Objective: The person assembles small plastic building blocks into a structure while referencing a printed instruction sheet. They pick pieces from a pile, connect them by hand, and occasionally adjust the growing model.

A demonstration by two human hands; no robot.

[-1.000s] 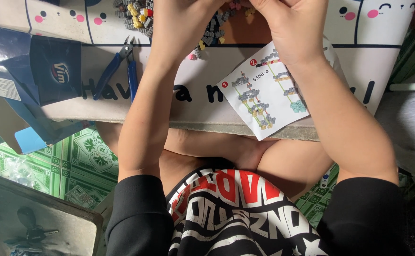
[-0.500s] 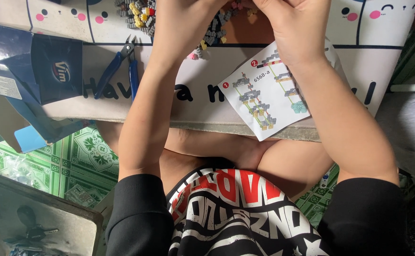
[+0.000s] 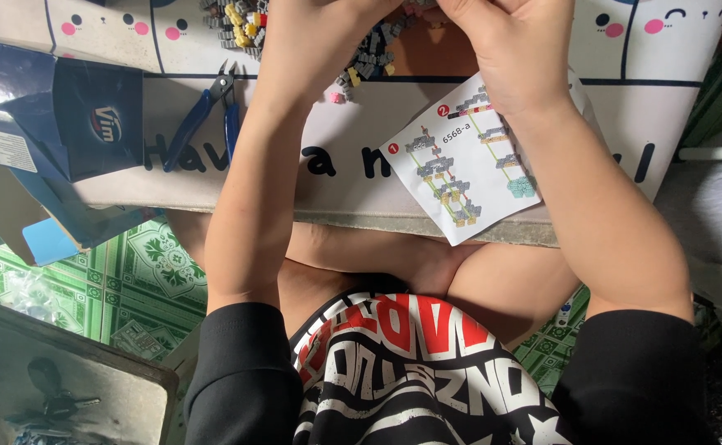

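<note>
Sitting cross-legged at a low table [image 3: 213,177] whose white top carries cartoon faces and dark lettering, a person in a black shirt with red and white print reaches both arms to the far edge of the view. On the near left lies green patterned floor [image 3: 142,272], and a torn-open blue cardboard box [image 3: 56,132] rests over the table's left end. Right of centre, an instruction sheet [image 3: 464,169] lies flat at the table's near edge, showing two numbered building steps.

Both hands are raised together at the far edge, close to each other, over a loose heap of small building bricks [image 3: 369,58] in grey, yellow and red. The left hand [image 3: 320,33] and the right hand [image 3: 505,45] curl inward with fingers bent, as if pinching something small between them, but the fingertips are cut off by the frame, so I cannot tell what they grip or whether they are closed on a piece.

Blue-handled pliers [image 3: 204,119] lie untouched just left of the left forearm.

Judging by the unsorted pile and no finished model in sight, the build seems at an early stage, with most bricks left to place.
</note>
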